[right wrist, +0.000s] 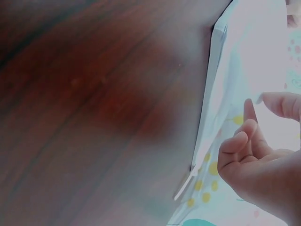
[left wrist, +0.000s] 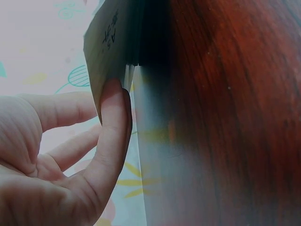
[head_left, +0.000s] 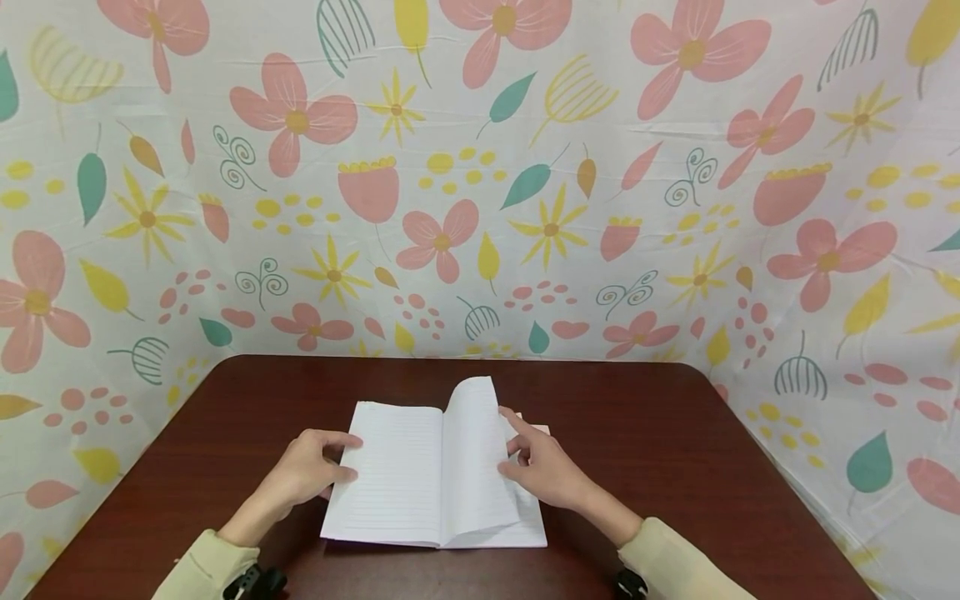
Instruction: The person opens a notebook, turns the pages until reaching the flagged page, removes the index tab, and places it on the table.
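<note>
An open notebook (head_left: 390, 475) with lined pages lies on the table. My left hand (head_left: 311, 467) grips its left edge, thumb and index finger on the page side. In the left wrist view, another finger lies against the outside of the cover (left wrist: 106, 52), which carries dark handwriting. One page (head_left: 476, 467) stands curved up from the middle of the notebook. My right hand (head_left: 547, 468) holds that page at its right edge between thumb and index finger; the right wrist view shows the other fingers of this hand (right wrist: 258, 155) curled.
The dark reddish-brown wooden table (head_left: 637, 417) extends around the notebook. A white curtain with a flower and leaf print (head_left: 480, 167) hangs behind the table and along its sides. A thin white strip (right wrist: 183, 186) sticks out past the notebook's far right corner.
</note>
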`<state>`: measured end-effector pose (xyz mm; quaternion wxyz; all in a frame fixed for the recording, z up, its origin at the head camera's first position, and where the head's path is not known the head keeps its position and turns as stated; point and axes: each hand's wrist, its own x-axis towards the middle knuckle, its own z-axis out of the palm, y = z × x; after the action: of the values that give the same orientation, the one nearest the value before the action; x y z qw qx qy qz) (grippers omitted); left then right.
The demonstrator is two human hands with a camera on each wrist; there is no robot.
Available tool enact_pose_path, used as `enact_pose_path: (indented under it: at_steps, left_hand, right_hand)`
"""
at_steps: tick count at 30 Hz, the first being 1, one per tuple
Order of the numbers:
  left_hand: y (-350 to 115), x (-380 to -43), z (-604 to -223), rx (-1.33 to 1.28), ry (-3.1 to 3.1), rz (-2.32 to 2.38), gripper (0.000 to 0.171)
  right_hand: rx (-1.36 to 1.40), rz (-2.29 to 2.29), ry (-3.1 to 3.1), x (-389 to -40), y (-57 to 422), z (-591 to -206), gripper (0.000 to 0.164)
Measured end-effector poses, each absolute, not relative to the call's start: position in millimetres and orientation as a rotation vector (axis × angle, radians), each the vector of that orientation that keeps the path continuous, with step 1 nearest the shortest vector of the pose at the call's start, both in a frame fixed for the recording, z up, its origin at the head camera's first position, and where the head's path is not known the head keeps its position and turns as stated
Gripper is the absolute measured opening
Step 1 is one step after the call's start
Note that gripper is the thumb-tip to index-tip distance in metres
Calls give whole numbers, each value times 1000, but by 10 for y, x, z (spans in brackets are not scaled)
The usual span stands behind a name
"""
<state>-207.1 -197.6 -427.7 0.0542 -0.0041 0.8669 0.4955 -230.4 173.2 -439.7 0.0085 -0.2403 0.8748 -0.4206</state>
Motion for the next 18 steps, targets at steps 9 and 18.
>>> enact_pose_path:
  at_steps: [9, 18]
  left_hand:
    - [-1971, -2070, -4274, 3, 2625, 1539, 43]
    - [-1973, -2064, -4272, 4, 2626, 1545, 42]
  right_hand:
    - [-843, -1298, 2658, -2300, 1623, -4340, 71]
    - [-901, -1347, 2574, -2339, 1444, -4331, 73]
